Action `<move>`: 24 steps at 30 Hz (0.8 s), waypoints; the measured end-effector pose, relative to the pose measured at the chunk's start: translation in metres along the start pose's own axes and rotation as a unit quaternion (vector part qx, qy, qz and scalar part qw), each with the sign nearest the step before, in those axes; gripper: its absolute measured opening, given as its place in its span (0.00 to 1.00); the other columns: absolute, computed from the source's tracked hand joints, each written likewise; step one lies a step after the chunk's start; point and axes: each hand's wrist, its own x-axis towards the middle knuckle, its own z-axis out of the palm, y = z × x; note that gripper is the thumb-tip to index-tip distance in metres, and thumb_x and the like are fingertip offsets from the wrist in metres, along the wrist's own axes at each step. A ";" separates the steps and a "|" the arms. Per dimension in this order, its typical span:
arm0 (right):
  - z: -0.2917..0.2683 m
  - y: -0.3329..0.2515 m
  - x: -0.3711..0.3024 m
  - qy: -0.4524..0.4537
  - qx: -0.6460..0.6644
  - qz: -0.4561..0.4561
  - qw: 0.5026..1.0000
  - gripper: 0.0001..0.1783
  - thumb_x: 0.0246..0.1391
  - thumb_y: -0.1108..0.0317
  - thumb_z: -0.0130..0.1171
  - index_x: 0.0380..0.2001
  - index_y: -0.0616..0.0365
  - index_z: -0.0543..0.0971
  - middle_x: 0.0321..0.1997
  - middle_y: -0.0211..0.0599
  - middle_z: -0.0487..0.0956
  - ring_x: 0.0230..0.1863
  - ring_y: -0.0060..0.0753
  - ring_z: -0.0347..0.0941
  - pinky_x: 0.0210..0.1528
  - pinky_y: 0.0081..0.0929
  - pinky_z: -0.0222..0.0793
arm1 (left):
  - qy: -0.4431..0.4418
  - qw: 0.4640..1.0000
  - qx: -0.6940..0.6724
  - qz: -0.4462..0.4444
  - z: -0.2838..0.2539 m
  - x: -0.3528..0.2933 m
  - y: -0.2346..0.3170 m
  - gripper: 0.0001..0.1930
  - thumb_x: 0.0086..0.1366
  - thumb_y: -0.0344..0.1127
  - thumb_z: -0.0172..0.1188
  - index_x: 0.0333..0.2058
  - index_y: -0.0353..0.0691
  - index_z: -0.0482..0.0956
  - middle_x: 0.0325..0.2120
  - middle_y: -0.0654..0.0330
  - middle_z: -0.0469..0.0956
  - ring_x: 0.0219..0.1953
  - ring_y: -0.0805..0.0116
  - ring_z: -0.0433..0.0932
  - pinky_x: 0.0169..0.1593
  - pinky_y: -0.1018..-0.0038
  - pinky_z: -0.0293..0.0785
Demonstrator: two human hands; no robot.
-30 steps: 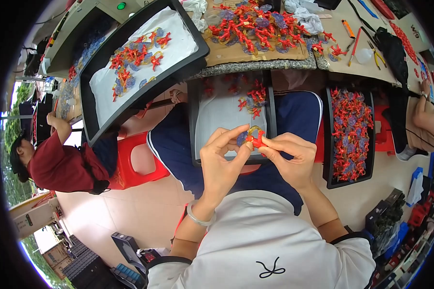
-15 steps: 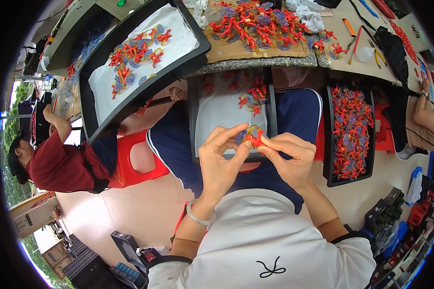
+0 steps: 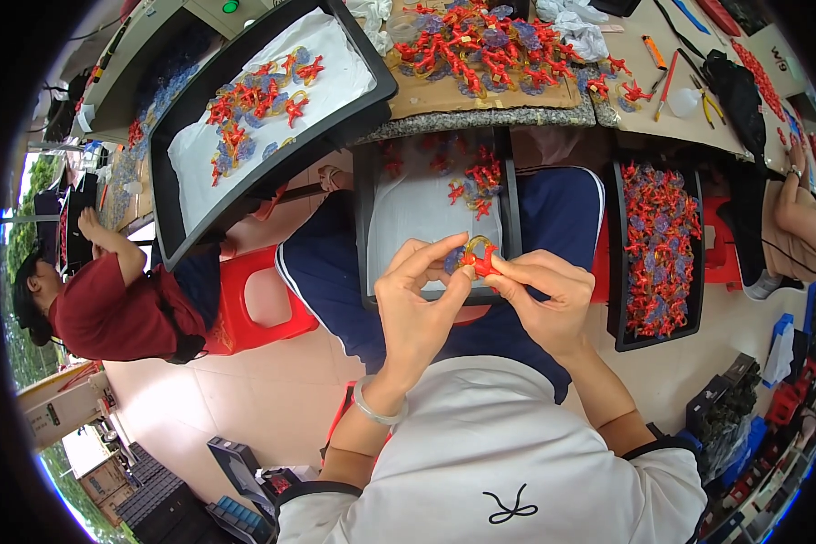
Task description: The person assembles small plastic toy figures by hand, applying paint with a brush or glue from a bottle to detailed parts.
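Between my two hands is a small plastic figure (image 3: 479,257), red with a yellow clear curved part and a blue-purple clear piece. My left hand (image 3: 423,288) pinches its left side with thumb and forefinger. From the right, the thumb and fingertips of my right hand (image 3: 548,295) close on its red part. Fingertips hide some of the figure. Just beyond my hands, a black tray (image 3: 364,227) lined with a white sheet lies over my lap. Several similar figures (image 3: 477,181) rest at that tray's right side.
A larger black tray (image 3: 177,231) with more figures tilts at the left. Red and purple figures (image 3: 490,45) are heaped on the workbench ahead. A filled black bin (image 3: 657,254) stands right. Pliers (image 3: 709,98) lie at the bench's right. Co-workers (image 3: 122,304) sit on both sides.
My hands and the figure stay nearly in place. The co-worker at the left has shifted head and arm slightly.
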 end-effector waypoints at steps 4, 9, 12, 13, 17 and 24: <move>-0.004 0.003 0.003 -0.018 0.040 0.020 0.999 0.12 0.41 0.80 0.69 0.33 0.64 0.84 0.23 0.38 0.81 0.23 0.24 0.76 0.23 0.16 0.68 | -0.018 1.000 0.009 -0.009 -0.001 0.000 0.003 0.18 0.55 0.20 0.61 0.47 0.36 0.81 0.31 0.62 0.71 0.30 0.77 0.76 0.39 0.82 0.71; -0.010 0.004 0.005 -0.029 0.064 0.070 0.995 0.10 0.44 0.79 0.68 0.34 0.64 0.84 0.24 0.38 0.81 0.23 0.22 0.75 0.23 0.16 0.68 | -0.040 0.999 -0.014 -0.018 -0.003 -0.002 0.003 0.18 0.60 0.20 0.57 0.50 0.35 0.78 0.33 0.62 0.70 0.31 0.76 0.76 0.41 0.81 0.73; -0.012 0.009 0.003 -0.037 0.108 0.126 0.985 0.10 0.45 0.78 0.67 0.34 0.65 0.84 0.23 0.38 0.81 0.23 0.20 0.75 0.23 0.15 0.68 | -0.072 0.995 -0.043 -0.043 -0.008 -0.002 0.003 0.17 0.62 0.20 0.54 0.51 0.34 0.77 0.34 0.61 0.70 0.33 0.76 0.76 0.42 0.81 0.73; -0.012 0.011 0.002 -0.038 0.146 0.160 0.976 0.09 0.46 0.77 0.67 0.34 0.65 0.84 0.23 0.38 0.81 0.23 0.20 0.75 0.23 0.14 0.68 | -0.083 0.994 -0.051 -0.048 -0.009 -0.001 0.003 0.18 0.62 0.19 0.54 0.52 0.33 0.76 0.34 0.61 0.70 0.33 0.76 0.76 0.42 0.80 0.74; -0.014 0.012 0.002 -0.039 0.171 0.190 0.966 0.09 0.48 0.77 0.66 0.35 0.65 0.84 0.24 0.37 0.81 0.23 0.20 0.75 0.24 0.13 0.68 | -0.098 0.993 -0.065 -0.029 -0.009 -0.001 0.001 0.21 0.60 0.18 0.55 0.53 0.33 0.75 0.37 0.59 0.71 0.33 0.76 0.75 0.42 0.79 0.75; -0.017 0.011 0.006 -0.008 0.268 0.281 0.922 0.07 0.51 0.77 0.64 0.34 0.69 0.83 0.24 0.38 0.80 0.22 0.20 0.74 0.24 0.14 0.70 | -0.098 0.987 0.070 0.104 -0.009 0.001 -0.001 0.28 0.49 0.15 0.62 0.52 0.34 0.76 0.40 0.57 0.74 0.32 0.74 0.76 0.38 0.79 0.74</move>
